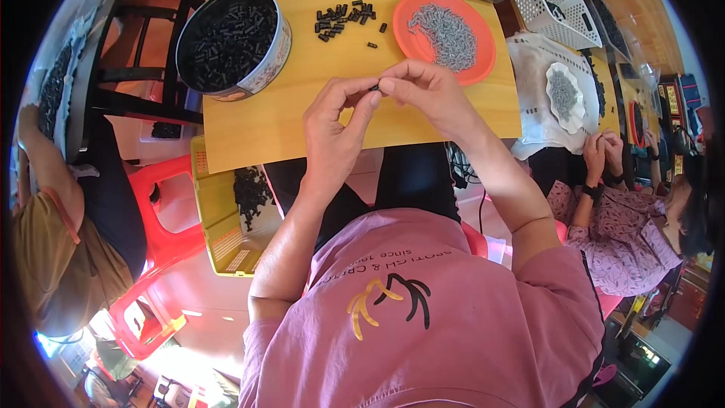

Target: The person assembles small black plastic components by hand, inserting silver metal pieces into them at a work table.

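My left hand (pixel 337 113) pinches a small black plastic piece (pixel 374 88) between thumb and fingertips, over the table's near part. Against the same spot, my right hand (pixel 427 94) has thumb and forefinger pressed together; what they grip is hidden. Beyond my hands lies a loose group of small black cylindrical pieces (pixel 330 23). To their right, an orange-red round plate (pixel 485 53) bears a heap of small silvery metal parts (pixel 451 36), apparently screws. At the left stands a round tin (pixel 260 79) full of black pieces.
The yellow wooden table (pixel 302 125) ends just before my lap. Below its left side is a yellow crate (pixel 219 234) with black parts. At the right are a white perforated basket (pixel 559 11) and a co-worker's hands (pixel 603 153). Another person sits left, near a red stool (pixel 162 204).
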The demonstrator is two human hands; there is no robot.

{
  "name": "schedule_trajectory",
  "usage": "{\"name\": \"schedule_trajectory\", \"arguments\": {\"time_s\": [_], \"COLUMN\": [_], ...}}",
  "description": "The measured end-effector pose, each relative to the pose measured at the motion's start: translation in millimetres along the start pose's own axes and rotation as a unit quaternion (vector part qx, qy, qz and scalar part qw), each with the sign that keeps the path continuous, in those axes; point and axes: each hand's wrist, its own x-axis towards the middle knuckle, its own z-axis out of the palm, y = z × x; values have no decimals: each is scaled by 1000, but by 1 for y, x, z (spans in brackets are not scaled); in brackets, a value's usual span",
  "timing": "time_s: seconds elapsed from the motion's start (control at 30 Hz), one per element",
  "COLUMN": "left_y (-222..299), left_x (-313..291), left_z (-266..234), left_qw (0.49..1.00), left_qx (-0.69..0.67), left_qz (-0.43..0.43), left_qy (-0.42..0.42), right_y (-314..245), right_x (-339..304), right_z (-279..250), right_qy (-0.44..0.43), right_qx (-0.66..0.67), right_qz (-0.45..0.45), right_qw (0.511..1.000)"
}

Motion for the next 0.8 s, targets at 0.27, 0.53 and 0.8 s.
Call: {"name": "schedule_trajectory", "arguments": {"time_s": [0.27, 0.53, 0.8], "left_y": [-37, -50, -52], "left_x": [8, 19, 20], "left_z": [-8, -8, -13], "left_qw": [984, 979, 985], "left_qx": [179, 202, 169], "left_qz": [1, -5, -37], "left_qy": [-3, 1, 1], "right_y": [0, -17, -24], "right_x": [42, 102, 127], "right_z": [-32, -29, -16], "right_qy": [128, -52, -170], "right_qx": [-597, -822, -896], "right_qz": [-324, -135, -5], "right_qw": [723, 550, 411]}}
